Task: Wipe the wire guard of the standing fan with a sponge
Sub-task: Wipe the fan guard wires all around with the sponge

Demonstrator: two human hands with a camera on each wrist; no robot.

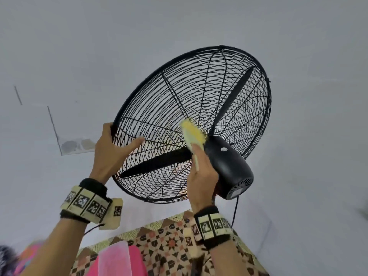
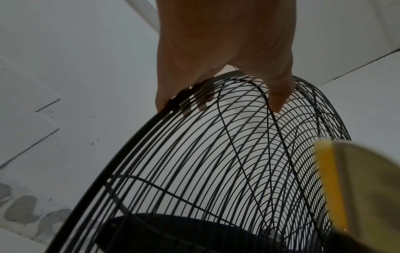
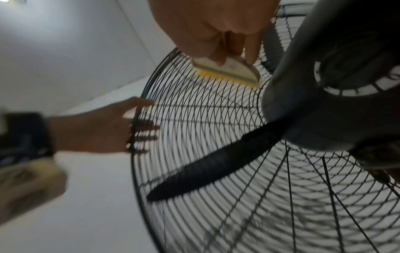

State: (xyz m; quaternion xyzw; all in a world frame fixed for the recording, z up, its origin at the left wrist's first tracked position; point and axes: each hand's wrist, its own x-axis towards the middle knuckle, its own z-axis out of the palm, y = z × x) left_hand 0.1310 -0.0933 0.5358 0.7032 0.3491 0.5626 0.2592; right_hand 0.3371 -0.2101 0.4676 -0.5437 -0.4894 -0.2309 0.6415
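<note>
The black standing fan is seen from below and behind, its round wire guard [image 1: 199, 92] tilted toward the ceiling. My left hand [image 1: 111, 148] grips the guard's left rim, fingers curled over the rim to the front and thumb lying on the rear wires; the left wrist view shows this left hand [image 2: 225, 51] on the guard [image 2: 194, 162]. My right hand [image 1: 201, 176] holds a yellow sponge [image 1: 192, 134] with a pale backing. The sponge [image 3: 227, 71] presses on the rear wires [image 3: 216, 109] beside the black motor housing [image 1: 227, 164].
Black blades [image 1: 157, 162] sit inside the guard. A power cord [image 1: 236, 210] hangs from the motor. Below are a patterned cloth [image 1: 169, 246] and a pink cloth [image 1: 113, 257]. White wall and ceiling surround the fan.
</note>
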